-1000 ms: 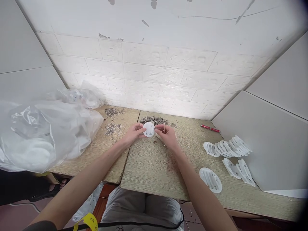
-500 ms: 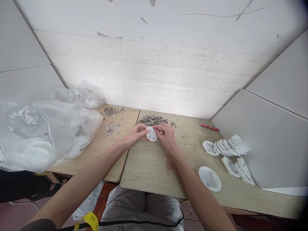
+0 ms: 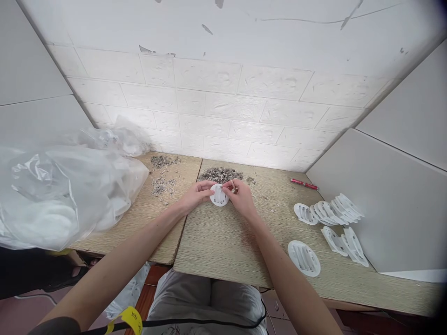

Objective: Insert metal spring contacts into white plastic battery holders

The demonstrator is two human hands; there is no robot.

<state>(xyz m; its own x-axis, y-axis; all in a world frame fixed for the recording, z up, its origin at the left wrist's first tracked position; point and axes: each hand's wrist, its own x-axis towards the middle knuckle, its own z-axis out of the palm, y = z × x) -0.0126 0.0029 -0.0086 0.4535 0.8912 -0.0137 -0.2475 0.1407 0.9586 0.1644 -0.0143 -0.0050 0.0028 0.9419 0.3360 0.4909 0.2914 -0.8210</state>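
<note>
Both of my hands meet at a small round white plastic disc [image 3: 219,195] over the middle of the wooden table [image 3: 223,242]. My left hand [image 3: 196,195] grips the disc's left edge with closed fingers. My right hand [image 3: 240,197] pinches at the disc's upper right edge and also holds a thin stick-like tool [image 3: 232,184]. Just behind the hands lies a heap of small grey metal pieces [image 3: 220,174].
A large clear plastic bag [image 3: 63,190] of white parts fills the left side. More metal pieces [image 3: 162,185] are scattered at the back left. White discs [image 3: 328,214] lie in rows at the right, one disc [image 3: 303,258] nearer me. A red pen [image 3: 304,184] lies by the right panel.
The disc has been lowered from upright and facing me to lying close over the table. Both hands have dropped slightly with it.
</note>
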